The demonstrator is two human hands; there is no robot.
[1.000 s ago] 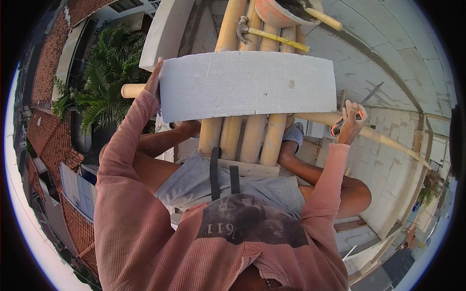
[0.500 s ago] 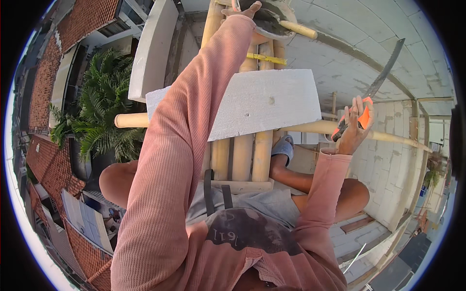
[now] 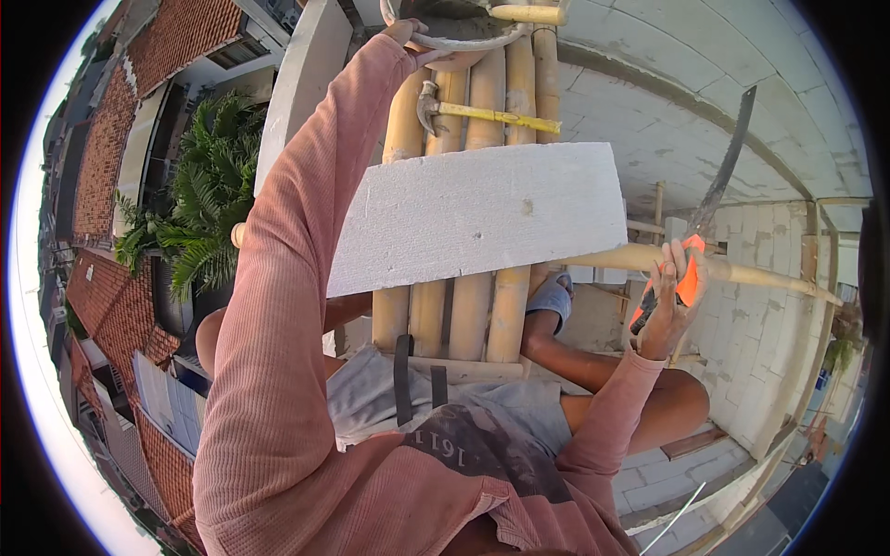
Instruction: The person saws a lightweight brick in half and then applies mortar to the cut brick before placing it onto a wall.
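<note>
Bamboo poles [image 3: 471, 320] run beneath a white block [image 3: 482, 213]. Beyond the block is a bucket [image 3: 459, 59], right of the block a saw [image 3: 721, 182], just past the block's far edge a hammer [image 3: 496, 116]. The left hand [image 3: 404, 34] clasps the bucket's rim; the right hand [image 3: 671, 295] grips the saw.

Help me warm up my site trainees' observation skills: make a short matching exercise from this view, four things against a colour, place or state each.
Things:
1. Saw
2. Hammer
3. Tub
4. Block

Descriptions:
A. Has the left hand at its rim
B. White, with a broad flat face
C. Held in the right hand
D. Yellow-handled, lying across bamboo poles

Pairs: 1-C, 2-D, 3-A, 4-B
</note>
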